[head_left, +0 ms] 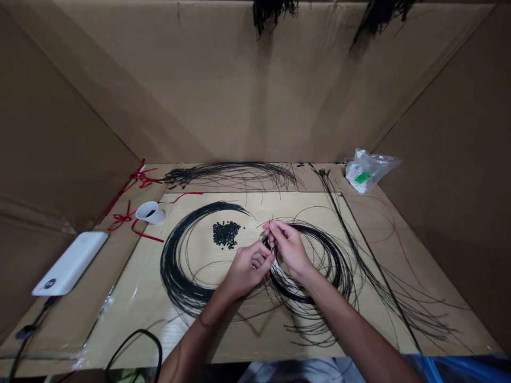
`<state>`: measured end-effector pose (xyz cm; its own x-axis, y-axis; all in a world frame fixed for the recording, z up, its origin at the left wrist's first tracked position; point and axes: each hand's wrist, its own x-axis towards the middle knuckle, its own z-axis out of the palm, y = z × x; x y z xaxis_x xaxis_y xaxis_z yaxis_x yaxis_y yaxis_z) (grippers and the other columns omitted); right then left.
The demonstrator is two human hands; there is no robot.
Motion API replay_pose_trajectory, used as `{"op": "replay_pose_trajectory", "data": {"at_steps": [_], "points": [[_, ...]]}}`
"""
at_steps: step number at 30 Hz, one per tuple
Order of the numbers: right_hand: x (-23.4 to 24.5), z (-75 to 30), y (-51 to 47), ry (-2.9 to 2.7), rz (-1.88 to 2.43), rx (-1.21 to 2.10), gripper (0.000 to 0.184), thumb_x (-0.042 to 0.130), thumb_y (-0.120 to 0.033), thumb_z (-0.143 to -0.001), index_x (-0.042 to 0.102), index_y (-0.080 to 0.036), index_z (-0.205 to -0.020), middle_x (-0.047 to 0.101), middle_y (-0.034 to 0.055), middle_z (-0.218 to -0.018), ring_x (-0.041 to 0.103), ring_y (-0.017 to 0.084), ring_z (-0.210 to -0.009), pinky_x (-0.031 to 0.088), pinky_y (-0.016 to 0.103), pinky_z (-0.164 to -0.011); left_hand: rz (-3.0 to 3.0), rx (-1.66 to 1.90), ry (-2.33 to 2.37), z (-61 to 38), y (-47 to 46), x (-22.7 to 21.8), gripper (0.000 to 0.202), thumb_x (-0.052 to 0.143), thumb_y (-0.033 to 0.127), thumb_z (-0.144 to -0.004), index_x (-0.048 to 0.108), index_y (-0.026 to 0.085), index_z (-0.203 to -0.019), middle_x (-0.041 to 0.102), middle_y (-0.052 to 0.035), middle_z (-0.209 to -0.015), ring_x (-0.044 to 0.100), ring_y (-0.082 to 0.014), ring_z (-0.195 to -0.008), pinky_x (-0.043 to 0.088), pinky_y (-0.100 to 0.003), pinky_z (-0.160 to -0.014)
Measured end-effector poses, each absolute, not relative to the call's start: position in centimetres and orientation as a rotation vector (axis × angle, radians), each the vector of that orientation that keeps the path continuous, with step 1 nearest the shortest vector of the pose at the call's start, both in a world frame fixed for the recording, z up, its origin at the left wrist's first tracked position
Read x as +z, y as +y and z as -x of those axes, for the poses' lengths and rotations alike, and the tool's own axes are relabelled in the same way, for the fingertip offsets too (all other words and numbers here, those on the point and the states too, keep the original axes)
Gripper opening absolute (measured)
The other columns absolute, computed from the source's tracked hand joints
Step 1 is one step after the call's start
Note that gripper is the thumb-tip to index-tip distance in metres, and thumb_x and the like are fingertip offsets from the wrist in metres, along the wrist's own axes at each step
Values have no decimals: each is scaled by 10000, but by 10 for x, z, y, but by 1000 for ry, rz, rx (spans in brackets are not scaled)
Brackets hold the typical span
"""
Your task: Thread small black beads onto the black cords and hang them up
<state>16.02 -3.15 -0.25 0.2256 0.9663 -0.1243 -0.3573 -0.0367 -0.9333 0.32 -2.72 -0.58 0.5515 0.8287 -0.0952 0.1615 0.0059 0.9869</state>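
Close together over the middle of the board, my left hand [250, 266] and my right hand [288, 246] both pinch a thin black wire [270, 219]. Its tip sticks up just past my right fingertips; any small part between the fingers is too small to make out. Beneath my right hand and forearm lies a round coil of black wires [339, 266]. A thick curved bundle of black wires [170, 260] spreads to the left, partly behind my left forearm. A pile of small black pieces [226, 234] sits inside that curve.
At left are a white cup [150, 213] with black pieces, red ribbon [123, 217], and a white power bank [71, 263] with a cable. Wires lie along the back [239, 173] and right [347, 229]. A plastic bag [369, 170] stands back right. Cardboard walls [239, 90] enclose the board.
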Motion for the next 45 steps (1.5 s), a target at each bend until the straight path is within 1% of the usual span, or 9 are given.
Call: {"op": "replay_pose_trajectory", "data": {"at_steps": [7,15,21,25,30,33,38,42,45], "points": [[3,-161,-34,-779,1102,1245,384,841,-580,-840,797,-201,-883,671,28,-802,498,156,-671,412,287,-610,-1237,759,945,-9,-5,6,367,874,498,-802,729,183,-923,770,-59,-812,648,-133,-570,529,-236,-525],[-1,-162,-34,-794,1106,1225,392,842,-594,-838,804,-205,-869,647,20,-799,478,151,-657,397,286,-593,-1144,758,896,-19,4,-2,332,915,445,-743,744,182,-853,746,-30,-727,544,-94,-470,415,-216,-450],[-2,-160,-38,-836,1096,1185,349,824,-553,-876,800,-205,-860,609,28,-884,497,146,-669,413,282,-577,-1057,715,866,-18,0,-7,280,866,419,-783,739,171,-800,717,-18,-690,469,-62,-439,312,-194,-422],[1,-160,-40,-812,1090,1230,341,803,-547,-897,789,-208,-862,595,24,-878,478,147,-663,398,273,-549,-1113,708,815,-16,-4,-2,278,866,424,-781,755,171,-816,720,-26,-697,486,-72,-459,360,-207,-450],[5,-163,-42,-854,1148,1191,330,794,-546,-910,808,-216,-908,680,40,-880,569,186,-771,477,293,-679,-1177,751,842,-14,-6,0,298,896,435,-781,789,183,-901,755,-40,-777,576,-107,-544,461,-223,-506],[7,-165,-43,-913,1175,1191,352,784,-564,-911,808,-213,-913,696,51,-901,594,198,-790,506,307,-701,-1133,797,853,-12,-5,-4,328,931,420,-748,789,178,-918,757,-31,-769,598,-111,-551,493,-228,-528],[0,-163,-43,-1025,1211,1075,351,726,-546,-966,798,-202,-970,731,70,-995,629,202,-814,532,319,-729,-1108,831,830,-12,-4,-4,335,949,406,-732,780,148,-864,748,-27,-735,591,-97,-538,513,-225,-547],[-5,-162,-43,-1045,1234,1014,336,693,-522,-996,783,-209,-1076,746,65,-954,645,205,-778,535,321,-697,-1055,896,866,-14,-4,1,371,938,459,-747,775,147,-860,737,-31,-724,596,-104,-545,516,-226,-531],[-7,-161,-44,-1061,1235,953,314,682,-504,-1005,783,-213,-1067,756,73,-983,674,219,-831,539,322,-713,-1022,937,891,-15,-5,0,402,941,491,-736,767,147,-850,708,-19,-684,591,-105,-537,514,-223,-518]]}}
